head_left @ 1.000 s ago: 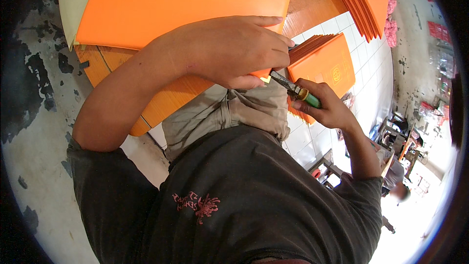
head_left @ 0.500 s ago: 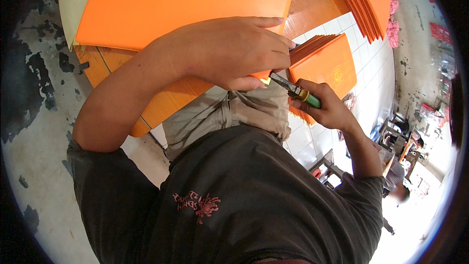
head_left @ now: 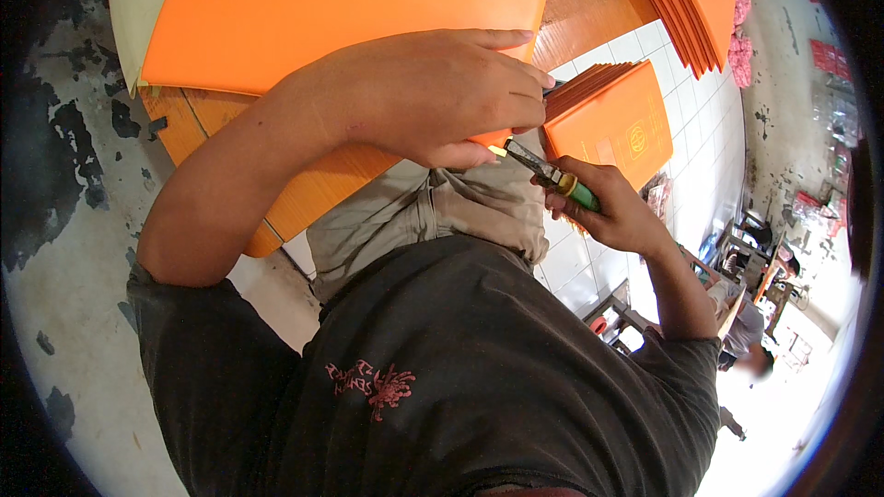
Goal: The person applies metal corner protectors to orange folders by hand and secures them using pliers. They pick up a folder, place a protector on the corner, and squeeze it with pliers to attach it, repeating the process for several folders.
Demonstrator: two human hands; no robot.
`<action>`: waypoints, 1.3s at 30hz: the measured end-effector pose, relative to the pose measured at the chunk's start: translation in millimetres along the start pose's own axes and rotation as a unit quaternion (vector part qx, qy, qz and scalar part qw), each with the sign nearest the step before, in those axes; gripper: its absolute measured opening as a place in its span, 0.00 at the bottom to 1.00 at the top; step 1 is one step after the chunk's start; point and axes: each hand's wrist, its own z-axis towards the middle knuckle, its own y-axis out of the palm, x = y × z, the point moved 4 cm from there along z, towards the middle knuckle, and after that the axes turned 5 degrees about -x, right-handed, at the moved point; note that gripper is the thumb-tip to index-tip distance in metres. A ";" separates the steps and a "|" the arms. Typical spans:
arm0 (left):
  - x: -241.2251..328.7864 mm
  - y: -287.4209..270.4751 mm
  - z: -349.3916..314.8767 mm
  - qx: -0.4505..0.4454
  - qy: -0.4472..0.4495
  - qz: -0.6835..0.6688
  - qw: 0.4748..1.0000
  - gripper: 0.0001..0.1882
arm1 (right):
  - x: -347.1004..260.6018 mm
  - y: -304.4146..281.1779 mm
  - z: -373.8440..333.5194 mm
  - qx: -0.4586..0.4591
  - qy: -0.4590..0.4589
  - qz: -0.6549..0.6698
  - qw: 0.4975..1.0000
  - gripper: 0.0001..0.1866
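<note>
My left hand (head_left: 470,97) lies over the near right corner of a big orange cover (head_left: 359,9), thumb below and fingers above. Its fingers close on a small orange corner with a pale yellow tip (head_left: 498,150) showing by the thumb. Gripped in my right hand (head_left: 612,207) are pliers (head_left: 543,168) with metal jaws and a green handle. The jaw ends are right beside that yellow tip; I cannot tell whether they touch it. My palm hides most of what the left fingers hold.
The cover lies on a wooden table (head_left: 336,189). Right of my hands is a stack of orange booklets (head_left: 617,124); more orange covers (head_left: 677,0) hang over the table's far right edge. A person (head_left: 744,336) and dark stools are in the right background.
My right hand and the pliers have shifted slightly left and down, with the handle turned a little. My left hand stays almost where it was on the cover.
</note>
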 end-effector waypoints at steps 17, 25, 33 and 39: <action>-0.8 -1.1 0.2 -0.011 0.006 -0.010 1.000 0.28 | 0.9 1.6 2.4 0.020 -0.002 -0.018 1.000 0.15; -1.3 0.7 -0.5 -0.004 0.007 -0.001 1.000 0.27 | 3.5 7.3 -2.3 0.010 -0.026 0.013 1.000 0.17; -0.9 0.0 -1.1 0.001 0.013 0.017 1.000 0.29 | 2.9 14.3 -9.8 -0.018 -0.008 0.016 1.000 0.19; 3.6 -7.4 0.2 -0.061 -0.004 0.053 0.997 0.36 | 15.4 32.8 -13.2 -0.043 -0.023 -0.012 0.999 0.18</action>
